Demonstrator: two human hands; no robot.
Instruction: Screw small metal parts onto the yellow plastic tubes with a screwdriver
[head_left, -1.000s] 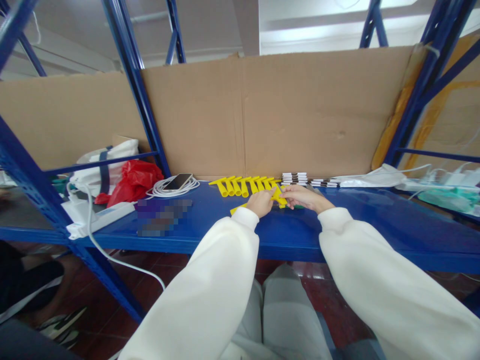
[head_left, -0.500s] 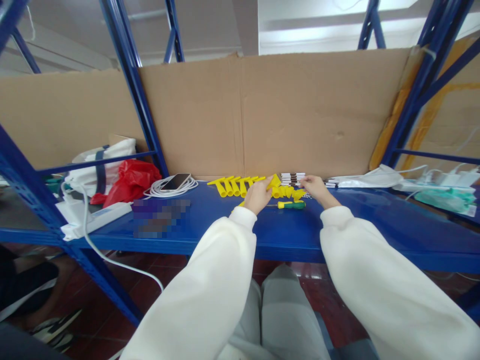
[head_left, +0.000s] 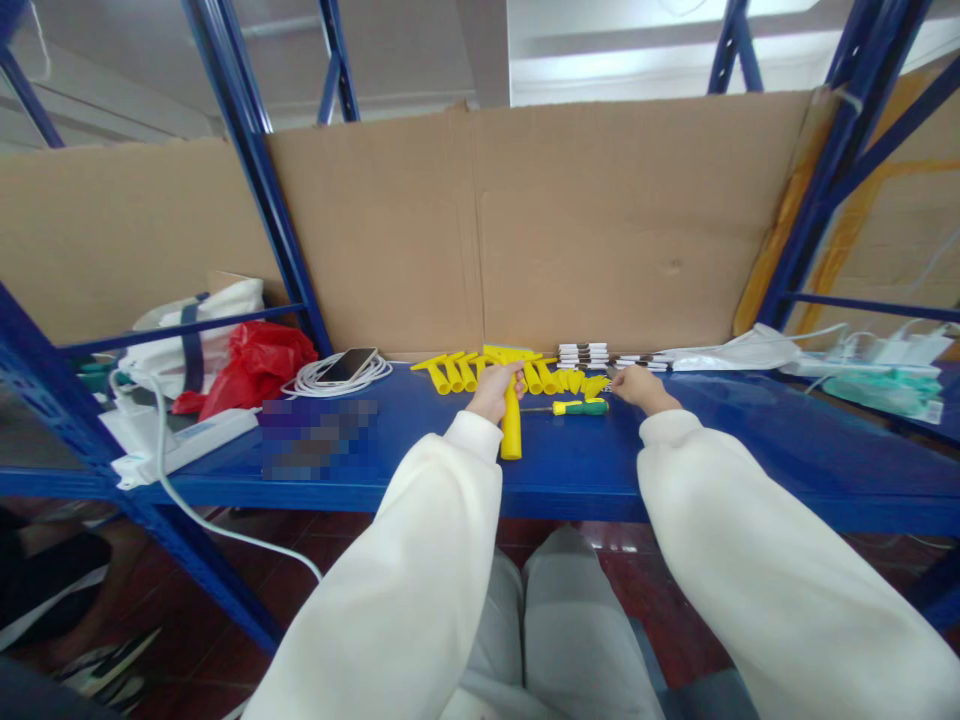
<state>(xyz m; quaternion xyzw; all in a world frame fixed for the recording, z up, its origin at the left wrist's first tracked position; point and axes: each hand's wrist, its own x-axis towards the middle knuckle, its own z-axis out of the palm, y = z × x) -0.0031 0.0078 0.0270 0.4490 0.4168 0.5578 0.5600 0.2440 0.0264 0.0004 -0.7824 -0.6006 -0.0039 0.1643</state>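
Note:
My left hand (head_left: 491, 392) is closed around a yellow T-shaped plastic piece (head_left: 511, 420), whose long stem points toward me over the blue shelf (head_left: 420, 450). Behind it lies a row of several more yellow pieces (head_left: 457, 372) along the cardboard. My right hand (head_left: 634, 386) rests on the shelf with its fingers pinched at some tiny parts beside small yellow caps (head_left: 585, 382); what it holds is too small to make out. A green-and-yellow screwdriver (head_left: 574, 407) lies between my hands. Small black-and-white flat parts (head_left: 583, 353) are stacked at the back.
A cardboard sheet (head_left: 600, 220) walls the back of the shelf. At the left sit a phone on a coiled white cable (head_left: 341, 372), a red bag (head_left: 255, 365), a white bag (head_left: 199, 330) and a power strip (head_left: 176, 440). Plastic bags and chargers (head_left: 870, 365) lie right. Blue uprights (head_left: 255, 190) frame the bay.
My hands have parted. The left hand lifted a yellow T-piece and turned its stem toward me. The right hand moved right to the small parts, uncovering the screwdriver.

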